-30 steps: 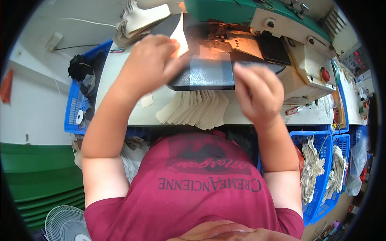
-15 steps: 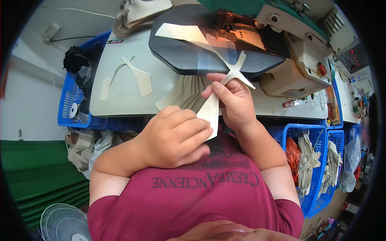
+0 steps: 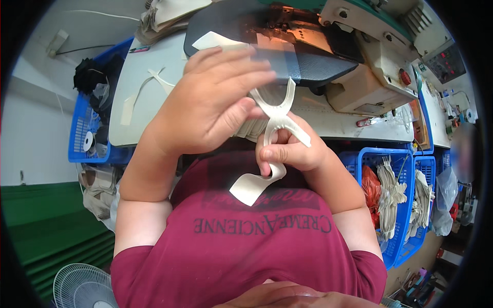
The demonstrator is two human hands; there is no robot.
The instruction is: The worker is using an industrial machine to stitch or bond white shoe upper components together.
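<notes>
My right hand (image 3: 295,149) is closed on the narrow middle of a cream, X-shaped leather-like piece (image 3: 280,120). One broad end curls down in front of my shirt, and a longer arm runs up behind my left hand onto the dark padded machine bed (image 3: 318,74). My left hand (image 3: 221,97), slightly blurred, has its fingers stretched out across that arm; its thumb lies near the crossing. Whether the left fingertips touch the piece is hard to see. Another cream piece (image 3: 162,79) lies on the white tabletop (image 3: 120,97), partly behind my left forearm.
A sewing machine (image 3: 375,84) with a lit work area stands at the back right. Cream pieces are stacked (image 3: 174,15) at the back left. Blue baskets (image 3: 400,159) with bundled pieces stand at right; another blue basket (image 3: 77,138) is at left. A fan (image 3: 84,285) is lower left.
My left hand has left the piece's lower end, moved up and away from me, and spread its fingers. My right hand has come slightly nearer; the lower end now curls left.
</notes>
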